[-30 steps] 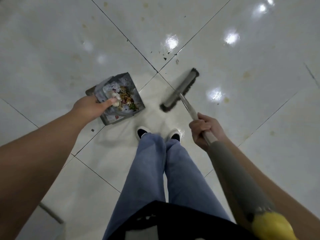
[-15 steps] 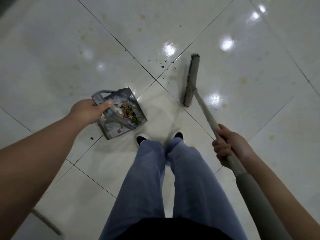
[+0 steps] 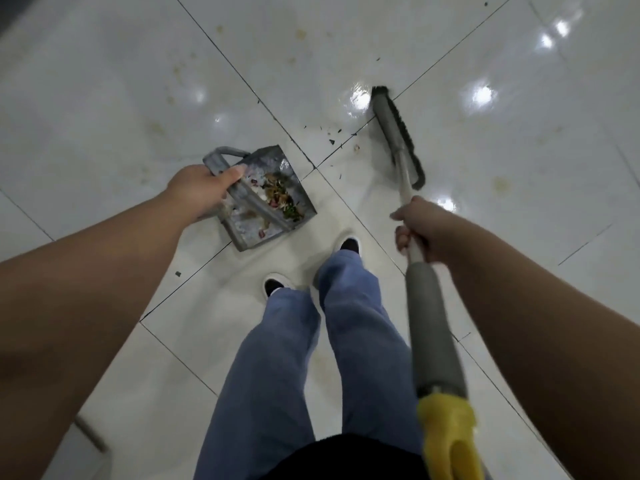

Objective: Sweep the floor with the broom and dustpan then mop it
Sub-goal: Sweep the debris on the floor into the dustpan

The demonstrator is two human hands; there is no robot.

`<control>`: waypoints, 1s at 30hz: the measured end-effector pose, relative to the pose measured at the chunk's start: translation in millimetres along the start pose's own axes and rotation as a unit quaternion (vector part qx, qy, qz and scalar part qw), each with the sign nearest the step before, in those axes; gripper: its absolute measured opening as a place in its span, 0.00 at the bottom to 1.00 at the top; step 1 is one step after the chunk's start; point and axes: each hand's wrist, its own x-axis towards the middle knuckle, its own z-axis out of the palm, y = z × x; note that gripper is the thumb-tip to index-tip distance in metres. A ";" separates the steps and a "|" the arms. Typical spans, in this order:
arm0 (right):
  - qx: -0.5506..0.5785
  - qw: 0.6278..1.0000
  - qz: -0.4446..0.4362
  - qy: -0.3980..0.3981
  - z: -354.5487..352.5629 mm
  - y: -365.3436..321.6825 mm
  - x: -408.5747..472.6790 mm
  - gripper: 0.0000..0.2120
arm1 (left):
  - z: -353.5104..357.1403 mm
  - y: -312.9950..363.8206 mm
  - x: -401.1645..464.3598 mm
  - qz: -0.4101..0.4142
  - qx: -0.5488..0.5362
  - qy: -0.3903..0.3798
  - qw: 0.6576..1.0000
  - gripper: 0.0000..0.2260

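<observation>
My left hand [image 3: 199, 190] grips the handle of a grey metal dustpan [image 3: 273, 164], held at the left just above the glossy white tiled floor [image 3: 104, 81]. Mixed scraps [image 3: 278, 199] lie inside the pan. My right hand [image 3: 420, 225] is closed around the pale shaft of a broom; its grey head with dark bristles [image 3: 396, 135] rests on the floor ahead and to the right. A grey foam sleeve [image 3: 434, 327] and yellow end cap [image 3: 448, 434] run back toward me. Small dark crumbs [image 3: 334, 136] lie between pan and broom head.
My legs in blue trousers [image 3: 294, 358] and black-and-white shoes [image 3: 348, 244] stand in the centre. Yellowish stains [image 3: 500, 183] dot the tiles. One dark speck [image 3: 178, 273] lies left of my feet. A grey object [image 3: 90, 434] shows at the lower left edge.
The broom head has swung out to the right, beyond the crumbs. My right hand has slid along the shaft. The dustpan has stayed at the left.
</observation>
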 end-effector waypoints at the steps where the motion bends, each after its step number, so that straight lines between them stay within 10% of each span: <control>1: -0.009 1.000 0.009 -0.014 2.7 1.0 -0.6 0.11 | 2.2 2.5 2.3 -0.001 -0.015 0.005 1.000 0.21; 7: -0.178 0.972 0.053 -0.147 30.6 21.2 -20.4 0.18 | 9.1 6.2 4.3 0.006 -0.043 0.020 0.999 0.20; 14: 0.072 0.866 0.279 -0.408 -5.7 -19.8 -52.2 0.07 | -2.1 -16.5 -12.3 -0.016 -0.011 -0.008 1.000 0.21; 19: -0.132 0.973 0.079 -0.170 -25.5 -19.6 -92.5 0.16 | -5.6 -33.5 -26.2 -0.037 0.008 -0.011 0.999 0.24; 30: -0.366 0.929 -0.038 -0.050 55.9 -35.1 -33.1 0.12 | -31.0 -85.6 -20.3 -0.087 -0.105 0.032 0.990 0.21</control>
